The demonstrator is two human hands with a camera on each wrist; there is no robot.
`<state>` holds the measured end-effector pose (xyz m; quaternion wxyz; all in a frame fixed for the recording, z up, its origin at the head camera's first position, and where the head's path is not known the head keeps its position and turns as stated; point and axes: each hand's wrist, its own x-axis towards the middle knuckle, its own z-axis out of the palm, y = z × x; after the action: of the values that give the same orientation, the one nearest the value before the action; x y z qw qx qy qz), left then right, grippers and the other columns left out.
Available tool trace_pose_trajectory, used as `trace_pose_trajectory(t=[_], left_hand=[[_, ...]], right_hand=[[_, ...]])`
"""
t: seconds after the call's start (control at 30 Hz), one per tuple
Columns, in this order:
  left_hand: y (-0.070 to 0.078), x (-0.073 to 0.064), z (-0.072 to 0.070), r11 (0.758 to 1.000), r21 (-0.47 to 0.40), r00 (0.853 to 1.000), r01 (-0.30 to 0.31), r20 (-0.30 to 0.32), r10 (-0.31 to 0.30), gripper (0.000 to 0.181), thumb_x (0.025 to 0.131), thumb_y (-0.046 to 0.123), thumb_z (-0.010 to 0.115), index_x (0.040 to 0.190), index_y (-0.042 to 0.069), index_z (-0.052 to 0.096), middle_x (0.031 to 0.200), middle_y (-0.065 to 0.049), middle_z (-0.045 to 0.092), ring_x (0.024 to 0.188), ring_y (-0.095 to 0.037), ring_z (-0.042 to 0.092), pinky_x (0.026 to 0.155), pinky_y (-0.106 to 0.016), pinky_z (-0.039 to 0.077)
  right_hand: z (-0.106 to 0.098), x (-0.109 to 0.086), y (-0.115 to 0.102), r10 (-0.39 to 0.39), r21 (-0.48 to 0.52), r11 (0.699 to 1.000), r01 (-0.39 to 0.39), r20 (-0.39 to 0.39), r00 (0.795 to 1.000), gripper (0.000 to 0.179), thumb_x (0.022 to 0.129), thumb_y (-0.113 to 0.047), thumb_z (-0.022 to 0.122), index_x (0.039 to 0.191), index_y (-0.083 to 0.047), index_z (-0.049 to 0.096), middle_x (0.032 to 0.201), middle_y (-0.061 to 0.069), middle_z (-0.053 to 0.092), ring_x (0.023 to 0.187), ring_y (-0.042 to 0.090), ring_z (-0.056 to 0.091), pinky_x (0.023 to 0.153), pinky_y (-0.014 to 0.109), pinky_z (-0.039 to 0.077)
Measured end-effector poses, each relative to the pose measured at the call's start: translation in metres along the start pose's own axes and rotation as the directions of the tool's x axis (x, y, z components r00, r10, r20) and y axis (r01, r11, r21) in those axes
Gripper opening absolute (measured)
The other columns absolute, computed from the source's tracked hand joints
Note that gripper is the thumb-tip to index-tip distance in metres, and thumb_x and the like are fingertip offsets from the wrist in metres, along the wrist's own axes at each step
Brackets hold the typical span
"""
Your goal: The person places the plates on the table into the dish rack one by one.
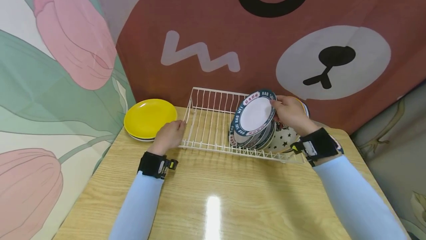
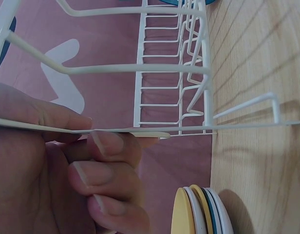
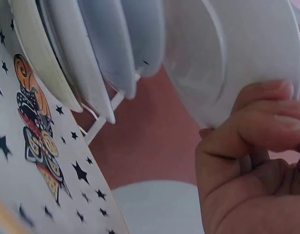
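The right hand (image 1: 293, 114) pinched a blue-rimmed lettered plate (image 1: 255, 114) by its right edge, thumb on the white face and fingers behind. That plate was held tilted above the right half of a white wire dish rack (image 1: 209, 123), its face toward the head camera (whether its lower edge touched the plates below could not be told). The left hand (image 1: 169, 136) gripped the rack's left end, the end wire running between thumb and curled fingers in the left wrist view. Under the held item, a matching-rimmed plate (image 1: 233, 139) and several others leaned in a row in the rack; to their right stood a star-printed plate (image 1: 283, 140), with a cartoon figure visible from the right wrist. Just left of the rack, a glossy yellow plate (image 1: 150, 118) topped a stack lying flat on the wood-grain table (image 1: 186, 199). Both forearms wore light blue sleeves (image 1: 138, 203) and black wrist straps (image 1: 151, 165). A brown bear-print backdrop (image 1: 199, 18) hung behind.
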<state>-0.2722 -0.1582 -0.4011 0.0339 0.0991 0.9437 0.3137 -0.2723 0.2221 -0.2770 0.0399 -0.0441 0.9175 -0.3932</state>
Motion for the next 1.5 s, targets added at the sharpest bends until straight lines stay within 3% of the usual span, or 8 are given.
trace_pose_trajectory(t=[0.2, 0.47, 0.67, 0.87, 1.03, 1.17, 1.37, 1.5], left_hand=[[0.000, 0.001, 0.001, 1.000, 0.005, 1.000, -0.005, -0.001, 0.006, 0.049, 0.107, 0.038, 0.026, 0.098, 0.004, 0.059, 0.066, -0.007, 0.046, 0.055, -0.023, 0.045, 0.053, -0.034, 0.038], [-0.001, 0.001, 0.001, 1.000, 0.014, 1.000, -0.008, -0.004, 0.008, 0.046, 0.107, 0.038, 0.026, 0.098, 0.007, 0.058, 0.066, -0.008, 0.046, 0.056, -0.023, 0.046, 0.054, -0.034, 0.039], [0.000, 0.001, 0.002, 1.000, 0.011, 1.000, -0.006, -0.003, 0.006, 0.046, 0.107, 0.038, 0.026, 0.096, 0.007, 0.058, 0.066, -0.007, 0.046, 0.055, -0.023, 0.046, 0.053, -0.034, 0.039], [0.001, 0.002, 0.002, 1.000, 0.006, 1.000, 0.000, -0.001, 0.000, 0.046, 0.107, 0.038, 0.026, 0.092, 0.008, 0.058, 0.065, -0.007, 0.046, 0.055, -0.023, 0.046, 0.052, -0.034, 0.038], [-0.001, 0.002, 0.003, 1.000, 0.008, 1.000, -0.007, -0.008, 0.007, 0.044, 0.107, 0.038, 0.026, 0.091, 0.010, 0.057, 0.065, -0.007, 0.046, 0.054, -0.023, 0.046, 0.052, -0.034, 0.039], [-0.001, 0.001, 0.003, 1.000, 0.008, 1.000, -0.004, -0.006, 0.004, 0.045, 0.107, 0.038, 0.026, 0.095, 0.008, 0.058, 0.065, -0.007, 0.046, 0.054, -0.023, 0.046, 0.052, -0.034, 0.039], [0.000, 0.000, 0.003, 1.000, 0.020, 1.000, 0.009, -0.004, -0.009, 0.049, 0.107, 0.038, 0.027, 0.100, 0.003, 0.061, 0.065, -0.008, 0.046, 0.055, -0.023, 0.046, 0.053, -0.035, 0.038], [0.001, 0.000, 0.002, 1.000, 0.023, 1.000, 0.009, 0.001, -0.009, 0.050, 0.107, 0.039, 0.026, 0.099, 0.004, 0.061, 0.066, -0.008, 0.046, 0.055, -0.023, 0.046, 0.053, -0.035, 0.038]], right_hand=[[0.018, 0.016, 0.001, -0.009, -0.127, 0.992, 0.017, 0.059, 0.998, 0.048, 0.106, -0.029, 0.034, 0.143, 0.000, 0.037, 0.073, 0.014, 0.054, 0.059, 0.028, 0.051, 0.047, 0.038, 0.042], [0.038, 0.028, -0.005, 0.010, -0.210, 0.978, 0.012, 0.103, 0.995, 0.033, 0.105, -0.021, 0.033, 0.109, 0.004, 0.055, 0.068, 0.013, 0.060, 0.054, 0.024, 0.054, 0.050, 0.034, 0.045], [0.053, 0.032, -0.008, 0.015, -0.275, 0.961, 0.019, 0.121, 0.993, 0.032, 0.104, -0.018, 0.033, 0.104, 0.004, 0.056, 0.061, 0.009, 0.060, 0.050, 0.023, 0.058, 0.046, 0.032, 0.047], [0.064, 0.035, -0.006, -0.017, -0.387, 0.921, 0.046, 0.077, 0.997, 0.028, 0.102, -0.014, 0.038, 0.095, 0.001, 0.061, 0.062, 0.009, 0.059, 0.047, 0.020, 0.054, 0.043, 0.030, 0.043], [0.070, 0.035, -0.008, -0.002, -0.507, 0.862, 0.013, 0.023, 1.000, 0.026, 0.099, -0.016, 0.043, 0.102, 0.001, 0.063, 0.072, 0.013, 0.062, 0.052, 0.022, 0.053, 0.044, 0.032, 0.040], [0.074, 0.034, -0.006, 0.001, -0.550, 0.835, -0.005, -0.007, 1.000, 0.026, 0.099, -0.019, 0.048, 0.100, 0.000, 0.065, 0.068, 0.011, 0.060, 0.051, 0.022, 0.052, 0.040, 0.032, 0.037], [0.074, 0.031, -0.005, -0.025, -0.544, 0.839, 0.010, -0.021, 0.999, 0.028, 0.098, -0.029, 0.055, 0.094, -0.003, 0.065, 0.068, 0.012, 0.061, 0.052, 0.023, 0.052, 0.043, 0.033, 0.036], [0.067, 0.026, -0.005, -0.076, -0.495, 0.868, 0.049, -0.035, 0.996, 0.037, 0.099, -0.030, 0.053, 0.119, 0.000, 0.061, 0.074, 0.015, 0.063, 0.050, 0.021, 0.050, 0.045, 0.032, 0.036]])
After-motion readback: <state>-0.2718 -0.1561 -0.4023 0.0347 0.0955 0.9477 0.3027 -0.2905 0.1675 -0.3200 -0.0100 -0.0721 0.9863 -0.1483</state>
